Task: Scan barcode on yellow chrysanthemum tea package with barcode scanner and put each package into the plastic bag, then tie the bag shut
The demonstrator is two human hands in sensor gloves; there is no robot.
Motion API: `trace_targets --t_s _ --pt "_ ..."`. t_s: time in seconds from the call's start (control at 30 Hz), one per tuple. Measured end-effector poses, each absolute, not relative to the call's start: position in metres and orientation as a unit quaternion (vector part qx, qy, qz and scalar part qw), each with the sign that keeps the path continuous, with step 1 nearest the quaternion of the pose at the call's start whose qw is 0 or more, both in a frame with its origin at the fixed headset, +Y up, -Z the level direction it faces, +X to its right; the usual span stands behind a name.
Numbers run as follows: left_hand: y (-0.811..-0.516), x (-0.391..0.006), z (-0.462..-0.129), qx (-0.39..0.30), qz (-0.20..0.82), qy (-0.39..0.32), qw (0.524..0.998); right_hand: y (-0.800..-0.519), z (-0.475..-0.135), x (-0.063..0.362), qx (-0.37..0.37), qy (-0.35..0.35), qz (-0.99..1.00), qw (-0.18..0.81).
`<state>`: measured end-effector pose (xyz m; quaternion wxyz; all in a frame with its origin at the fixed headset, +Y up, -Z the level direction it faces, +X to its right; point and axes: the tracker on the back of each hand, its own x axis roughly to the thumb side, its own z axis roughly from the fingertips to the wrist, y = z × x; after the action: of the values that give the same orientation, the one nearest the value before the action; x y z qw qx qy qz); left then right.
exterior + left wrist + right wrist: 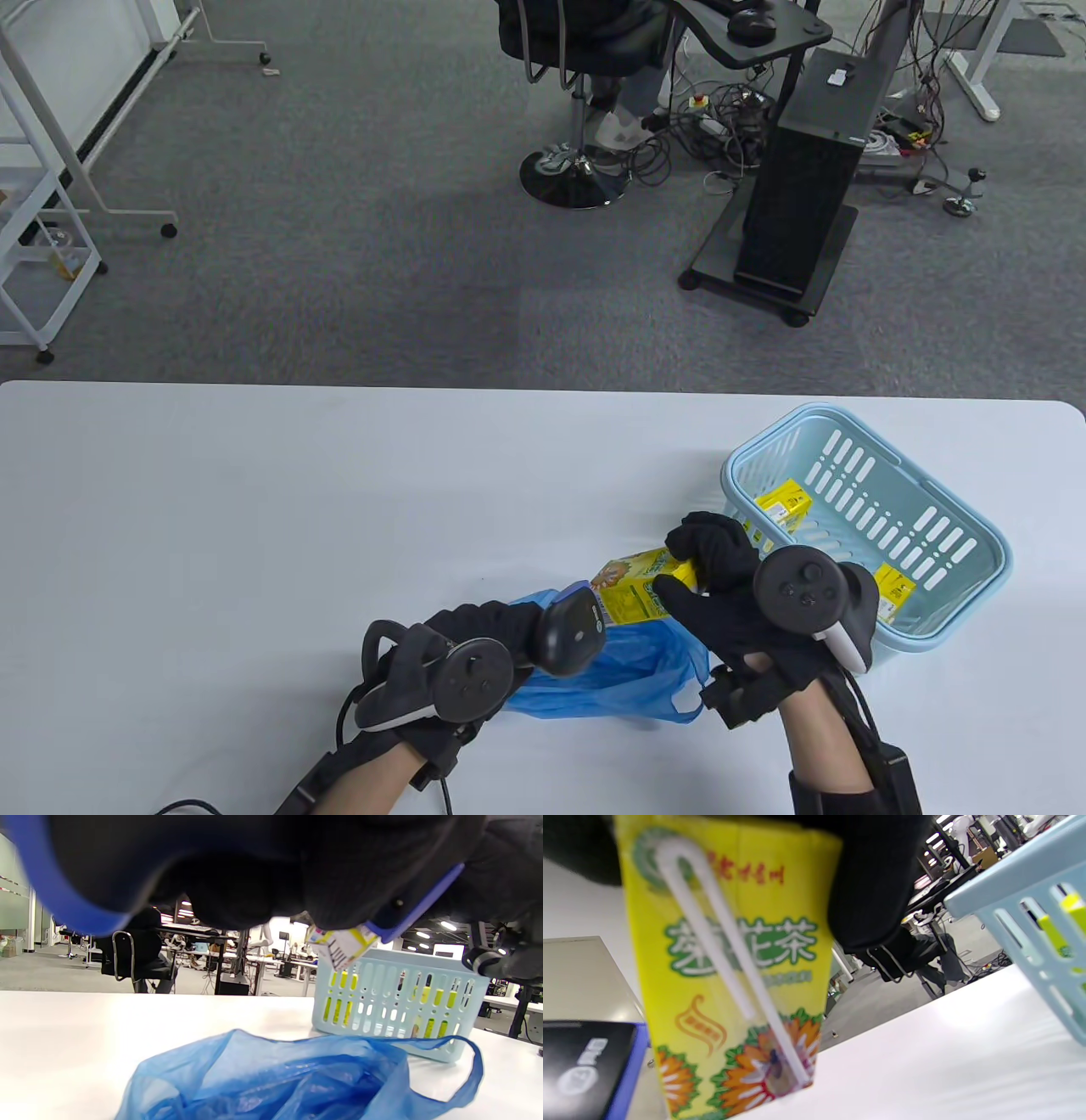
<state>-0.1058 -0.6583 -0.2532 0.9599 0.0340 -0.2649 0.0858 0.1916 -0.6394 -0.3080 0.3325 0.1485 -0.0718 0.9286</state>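
Two gloved hands meet low in the middle of the table view, over the white table. Furthest left of them, the left hand has its fingers curled round the handle of a dark grey handheld barcode scanner, whose head points right and slightly up the frame toward the carton; that aim looks chosen to put the scan window on the barcode. In the left wrist view a printed barcode panel shows just under the scanner's blue trim, so the code side seems turned toward the reader.

Below the scanner head, a crumpled blue thin plastic bag lies flat on the table, one loop handle trailing toward the right; it likely sits there so a scanned carton drops straight in.

Right of the scanner, a yellow chrysanthemum tea carton with a straw taped to its face is held off the table, tilted, one end close to the scanner head. The right hand grips it, fingers wrapped over the far end and thumb on the near side, wrist angled in from the lower right.

Further right stands a pale blue slotted plastic basket, with at least two more yellow cartons inside it, awaiting their turn
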Motion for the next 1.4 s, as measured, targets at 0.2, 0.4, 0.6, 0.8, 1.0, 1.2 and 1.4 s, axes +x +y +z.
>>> trace_targets --t_s 0.2,0.4,0.6,0.8,1.0,1.2,1.4 --pt "-0.656 -0.112 -0.256 0.024 0.1 -0.258 0.961 -0.639 -0.308 0.191 0.148 -0.073 0.93 0.33" --pt "-0.65 -0.131 -0.263 0.004 0.141 -0.216 0.966 -0.64 -0.307 0.184 0.163 -0.066 0.935 0.309" --pt "-0.646 -0.142 -0.266 0.002 0.139 -0.206 0.969 -0.652 -0.307 0.163 0.198 -0.026 0.942 0.269" --pt "-0.647 -0.145 -0.267 -0.002 0.149 -0.2 0.968 -0.672 -0.309 0.143 0.224 0.026 0.954 0.199" --pt "-0.648 -0.145 -0.268 -0.009 0.134 -0.201 0.97 -0.679 -0.31 0.141 0.223 0.038 0.962 0.154" --pt "-0.649 -0.146 -0.269 -0.014 0.139 -0.197 0.97 -0.678 -0.31 0.14 0.22 0.069 0.969 0.09" --pt "-0.651 -0.145 -0.27 -0.02 0.128 -0.199 0.971 -0.685 -0.31 0.135 0.218 0.095 0.97 0.047"
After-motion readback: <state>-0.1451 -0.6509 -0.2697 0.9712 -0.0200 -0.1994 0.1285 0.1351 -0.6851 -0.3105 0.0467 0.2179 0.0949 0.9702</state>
